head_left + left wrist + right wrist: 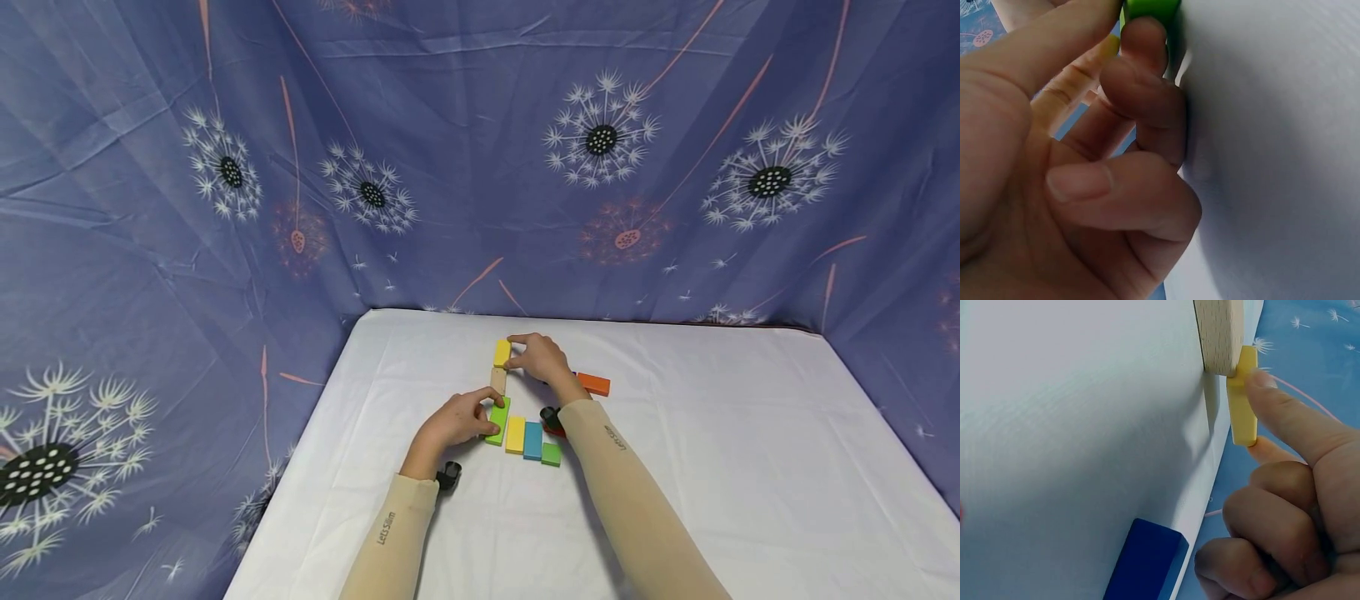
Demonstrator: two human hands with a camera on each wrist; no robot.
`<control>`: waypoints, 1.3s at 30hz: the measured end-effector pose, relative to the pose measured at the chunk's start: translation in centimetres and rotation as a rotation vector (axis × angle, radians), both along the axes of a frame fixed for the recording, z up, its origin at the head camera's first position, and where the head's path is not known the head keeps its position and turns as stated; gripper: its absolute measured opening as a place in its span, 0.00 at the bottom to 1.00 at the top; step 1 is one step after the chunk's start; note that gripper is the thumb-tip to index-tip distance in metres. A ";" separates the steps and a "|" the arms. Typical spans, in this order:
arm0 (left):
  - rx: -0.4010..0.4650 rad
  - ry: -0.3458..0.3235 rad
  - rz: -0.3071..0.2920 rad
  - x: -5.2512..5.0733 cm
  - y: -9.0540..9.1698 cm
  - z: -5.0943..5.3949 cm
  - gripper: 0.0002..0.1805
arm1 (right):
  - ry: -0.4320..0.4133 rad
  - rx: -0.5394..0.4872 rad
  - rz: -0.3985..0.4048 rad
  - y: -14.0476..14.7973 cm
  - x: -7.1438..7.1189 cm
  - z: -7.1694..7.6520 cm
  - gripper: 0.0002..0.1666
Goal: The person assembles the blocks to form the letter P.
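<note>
My left hand (459, 418) holds a bright green block (498, 422) by its two ends, between thumb and forefinger. In the left wrist view only part of that green block (1150, 7) shows, past the curled fingers. Further back, my right hand (542, 357) pinches a yellow block (502, 352) lengthwise between thumb and forefinger, its other fingers folded. The right wrist view has this yellow block (1244, 406) against the end of a plain wooden block (1221, 337). The wooden block (498, 381) lies between the yellow and green blocks; whether it touches the green one I cannot tell.
Right of the green block lie a second yellow block (515, 435), a blue block (532, 441) and a small green block (551, 454). An orange block (594, 383) and a dark blue block (1147, 559) sit beyond my right wrist. A red piece (553, 431) is mostly hidden under that arm.
</note>
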State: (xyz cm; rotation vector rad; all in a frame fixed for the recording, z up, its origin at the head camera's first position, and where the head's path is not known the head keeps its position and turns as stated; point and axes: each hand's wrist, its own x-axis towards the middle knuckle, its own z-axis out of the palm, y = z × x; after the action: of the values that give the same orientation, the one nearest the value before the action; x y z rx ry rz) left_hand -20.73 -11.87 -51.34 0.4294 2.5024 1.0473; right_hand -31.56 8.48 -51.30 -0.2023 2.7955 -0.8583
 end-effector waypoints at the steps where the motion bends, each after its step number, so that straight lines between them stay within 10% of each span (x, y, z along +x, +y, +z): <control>1: -0.005 0.000 0.001 0.0 0.0 0.0 0.21 | -0.003 0.001 -0.001 0.0 0.0 -0.1 0.38; 27: -0.022 -0.064 0.054 0.4 0.3 0.1 0.20 | -0.042 0.007 0.005 0.6 1.0 0.3 0.39; 39: -0.014 -0.018 0.069 -0.1 -0.1 -0.1 0.19 | 0.064 -0.143 0.004 3.0 5.6 2.4 0.37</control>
State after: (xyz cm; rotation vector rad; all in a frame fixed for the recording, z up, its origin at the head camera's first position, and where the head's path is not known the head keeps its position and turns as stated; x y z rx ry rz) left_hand -20.85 -11.93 -51.47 0.3300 2.5230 1.0544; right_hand -25.96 11.48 -48.91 -0.2624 2.7918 -1.0693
